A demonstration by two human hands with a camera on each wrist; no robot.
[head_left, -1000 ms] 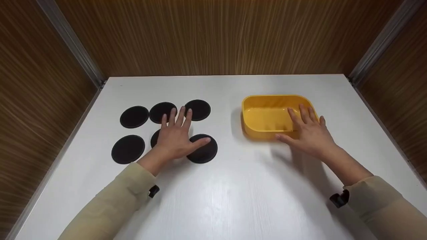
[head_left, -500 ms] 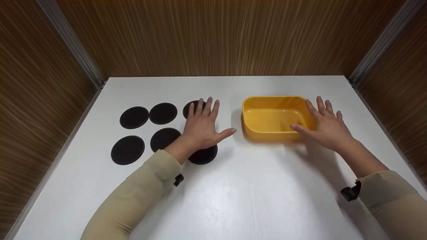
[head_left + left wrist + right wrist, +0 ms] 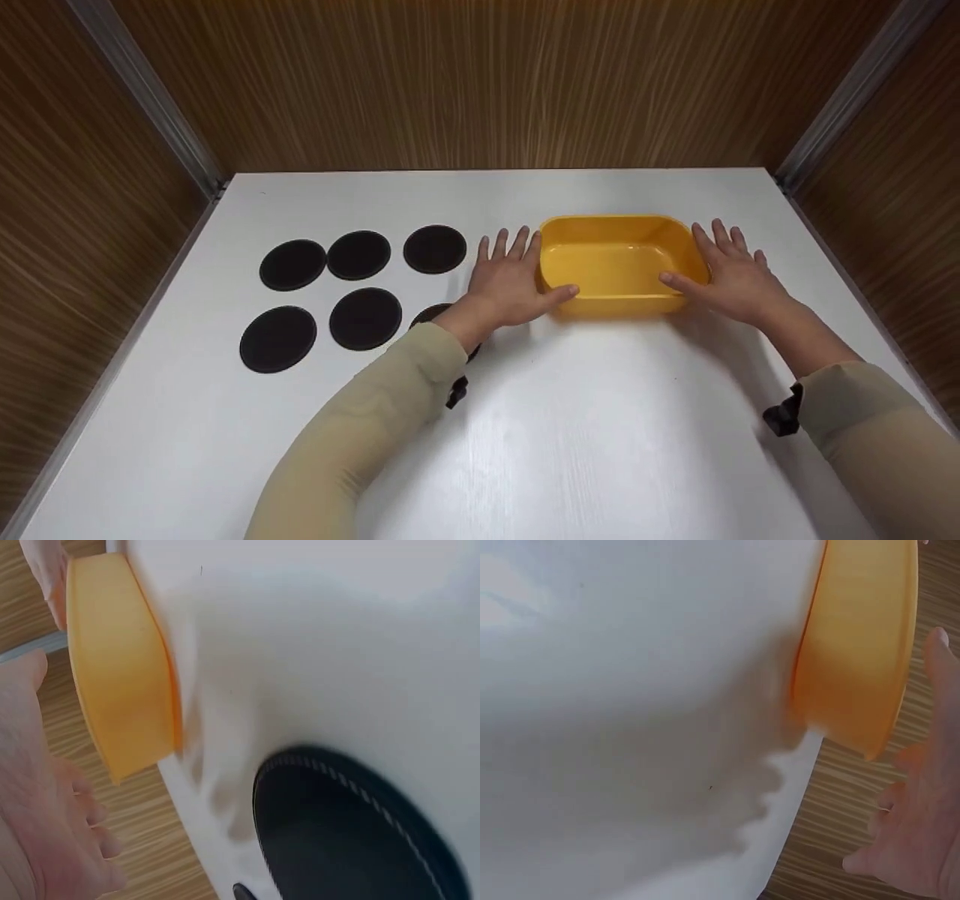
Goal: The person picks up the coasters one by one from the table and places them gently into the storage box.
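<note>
Six black round pads lie on the left half of the white surface in two rows: three at the back, and three nearer, of which two show whole and the third is mostly hidden under the left forearm. Just right of them, the left hand lies with fingers straight and spread against the left end of the yellow tub, thumb along its near wall. The tub stands upright at the middle right of the surface, nothing visible inside. At its right end the right hand mirrors this, fingers straight, thumb on the near wall; neither hand curls round the rim. Both sleeves are beige
</note>
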